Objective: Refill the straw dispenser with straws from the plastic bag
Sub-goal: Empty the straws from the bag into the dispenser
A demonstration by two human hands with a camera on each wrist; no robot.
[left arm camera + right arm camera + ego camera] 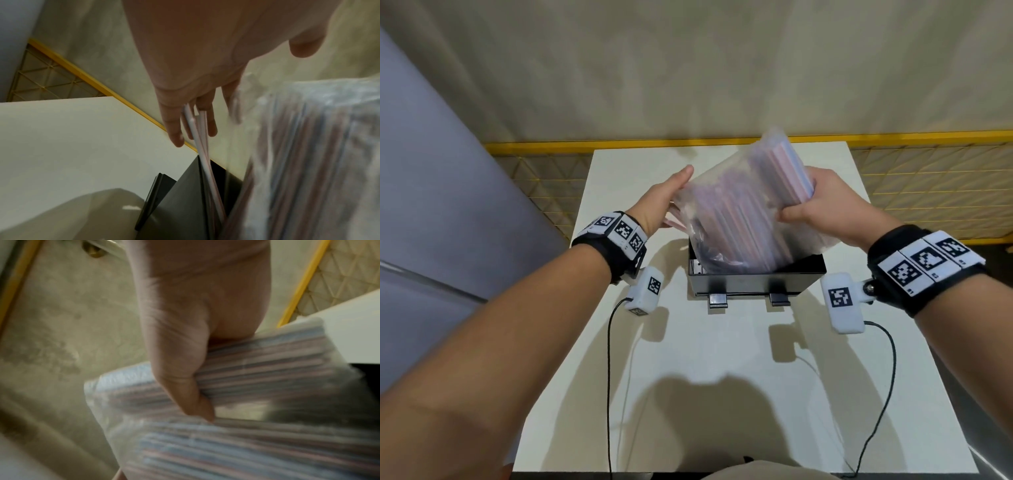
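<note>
The black straw dispenser [750, 282] stands open-topped mid-table. A clear plastic bag [743, 212] full of pink and blue straws leans tilted, its lower end inside the dispenser. My right hand [815, 202] grips the bag's raised upper end, thumb pressed across the bundle [246, 443]. My left hand [671, 195] is at the bag's left side with straight fingers and the thumb spread. In the left wrist view a few loose straws [197, 129] run between those fingers [172, 129] down into the dispenser [180, 211], beside the blurred bag [308, 146].
The white table [722, 377] carries only the dispenser, with two small black feet at its front. Cables hang from the wrist cameras over the near half. A yellow-edged mesh fence [928, 178] runs behind the table, and a grey panel [448, 205] stands at the left.
</note>
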